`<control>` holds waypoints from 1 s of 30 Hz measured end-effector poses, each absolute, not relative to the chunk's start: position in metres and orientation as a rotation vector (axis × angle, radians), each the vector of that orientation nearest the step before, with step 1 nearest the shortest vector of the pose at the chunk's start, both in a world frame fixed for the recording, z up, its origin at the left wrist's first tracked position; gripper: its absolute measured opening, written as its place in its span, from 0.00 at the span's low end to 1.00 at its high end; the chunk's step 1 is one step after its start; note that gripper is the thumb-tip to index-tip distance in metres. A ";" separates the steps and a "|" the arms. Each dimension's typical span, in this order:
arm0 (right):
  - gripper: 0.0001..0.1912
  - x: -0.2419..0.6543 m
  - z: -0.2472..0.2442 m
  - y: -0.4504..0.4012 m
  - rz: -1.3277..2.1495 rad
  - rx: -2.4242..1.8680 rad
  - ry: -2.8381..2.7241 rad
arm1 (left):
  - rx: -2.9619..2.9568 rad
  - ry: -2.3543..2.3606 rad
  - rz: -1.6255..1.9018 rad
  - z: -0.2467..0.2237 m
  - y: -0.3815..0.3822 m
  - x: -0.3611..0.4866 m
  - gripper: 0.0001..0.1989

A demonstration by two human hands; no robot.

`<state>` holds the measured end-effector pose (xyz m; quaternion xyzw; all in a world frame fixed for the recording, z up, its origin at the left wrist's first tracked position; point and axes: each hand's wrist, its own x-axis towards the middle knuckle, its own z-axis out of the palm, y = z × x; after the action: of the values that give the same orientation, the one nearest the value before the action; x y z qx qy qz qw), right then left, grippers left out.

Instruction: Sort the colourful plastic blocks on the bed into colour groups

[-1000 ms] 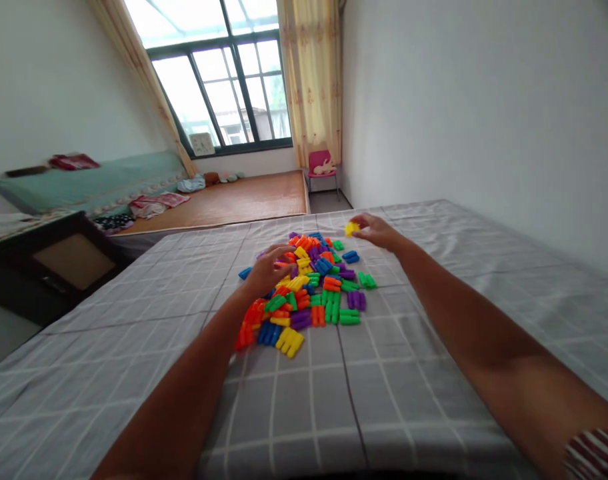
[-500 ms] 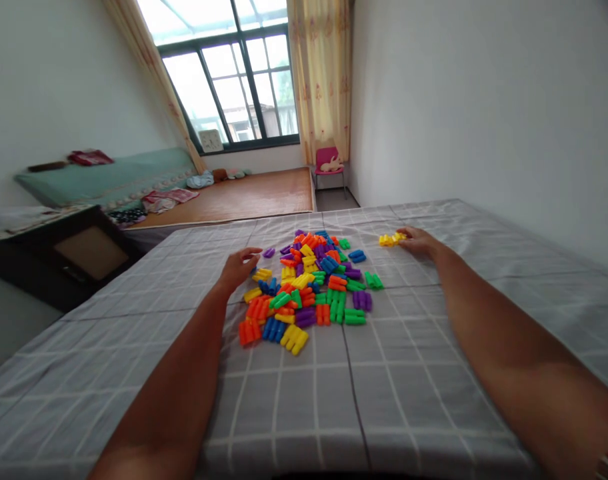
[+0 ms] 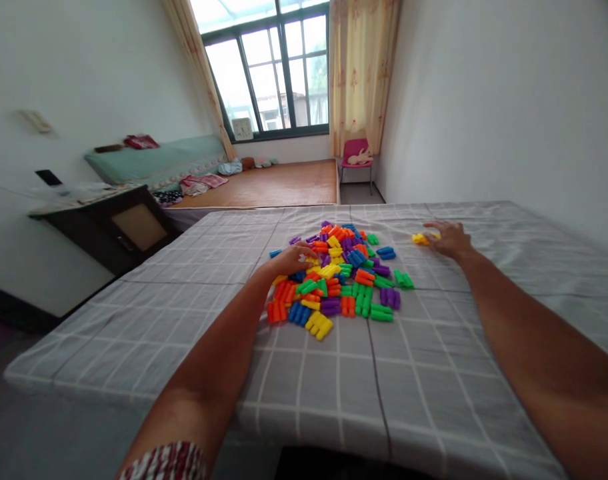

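A heap of colourful plastic building blocks (image 3: 363, 300), shaped like joined tubes, lies on the grey checked cloth (image 3: 324, 380). My left hand (image 3: 295, 257) reaches over the heap's left side, fingers curved with a gap between thumb and forefinger, close to some yellow blocks (image 3: 329, 271). To the right of the heap, my right hand (image 3: 450, 239) rests at a small yellow cluster of blocks (image 3: 420, 239). Its fingers are spread, and the thumb side partly covers the cluster. A green block (image 3: 403, 279) and a blue block (image 3: 386, 253) lie at the heap's right edge.
Beyond the cloth-covered surface stands a low bed (image 3: 284, 183) with clothes on it. A dark cabinet (image 3: 129, 223) is at the left. A pink chair (image 3: 355, 150) with a soft toy stands by the curtain (image 3: 359, 73), and a white wall (image 3: 509, 113) runs along the right.
My left hand has moved right, from beside the heap to over its yellow blocks. My right hand's fingers have spread from the yellow cluster. The view has shifted left.
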<state>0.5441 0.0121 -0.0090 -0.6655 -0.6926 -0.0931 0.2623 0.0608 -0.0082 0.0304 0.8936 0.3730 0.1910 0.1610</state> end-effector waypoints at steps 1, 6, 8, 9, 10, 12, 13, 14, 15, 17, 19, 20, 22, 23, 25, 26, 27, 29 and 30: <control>0.19 0.543 -0.006 0.013 -0.277 -1.821 -1.836 | 2.535 1.134 0.560 0.029 -0.006 0.056 0.14; 0.20 0.521 0.013 0.009 -0.366 -1.751 -1.771 | 2.523 1.260 0.521 0.029 -0.005 0.049 0.16; 0.20 0.508 0.020 0.005 -0.380 -1.697 -1.775 | 2.538 1.264 0.515 0.029 -0.006 0.052 0.16; 0.20 0.502 0.023 0.004 -0.380 -1.665 -1.790 | 2.544 1.276 0.521 0.029 -0.007 0.054 0.16; 0.20 0.496 0.027 0.002 -0.378 -1.629 -1.809 | 2.546 1.288 0.526 0.029 -0.008 0.056 0.16; 0.19 0.482 0.036 -0.002 -0.361 -1.552 -1.845 | 2.544 1.309 0.532 0.032 -0.009 0.059 0.16; 0.19 0.473 0.042 -0.005 -0.338 -1.509 -1.860 | 2.540 1.319 0.529 0.034 -0.011 0.061 0.16; 0.18 0.462 0.047 -0.008 -0.293 -1.463 -1.874 | 2.536 1.329 0.529 0.038 -0.013 0.063 0.16; 0.18 0.449 0.053 -0.012 -0.221 -1.418 -1.887 | 2.531 1.332 0.528 0.043 -0.015 0.066 0.16; 0.17 0.420 0.063 -0.024 -0.006 -1.328 -1.922 | 2.526 1.297 0.547 0.054 -0.021 0.073 0.16; 0.18 0.387 0.068 -0.037 0.238 -1.220 -1.993 | 2.540 1.203 0.601 0.063 -0.029 0.083 0.17; 0.18 0.372 0.068 -0.045 0.342 -1.153 -2.042 | 2.552 1.142 0.634 0.066 -0.032 0.089 0.17; 0.20 0.347 0.066 -0.057 0.511 -1.000 -2.139 | 2.560 1.056 0.711 0.068 -0.038 0.098 0.17; 0.21 0.338 0.064 -0.062 0.567 -0.943 -2.156 | 2.551 1.033 0.742 0.067 -0.041 0.102 0.18; 0.21 0.328 0.059 -0.067 0.622 -0.894 -2.143 | 2.510 1.029 0.794 0.062 -0.044 0.108 0.19; 0.21 0.326 0.057 -0.068 0.635 -0.893 -2.122 | 2.485 1.042 0.813 0.060 -0.046 0.110 0.20; 0.21 0.325 0.055 -0.068 0.648 -0.898 -2.107 | 2.462 1.058 0.825 0.058 -0.047 0.111 0.21; 0.21 0.327 0.054 -0.064 0.689 -0.889 -2.113 | 2.426 1.080 0.833 0.055 -0.049 0.114 0.23; 0.21 0.331 0.054 -0.060 0.707 -0.878 -2.131 | 2.416 1.073 0.832 0.055 -0.049 0.115 0.24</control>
<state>0.3306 -0.0599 0.0538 -0.3400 -0.8256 0.2741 0.3573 0.1149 -0.0494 0.0554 0.8569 0.3806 0.2950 0.1841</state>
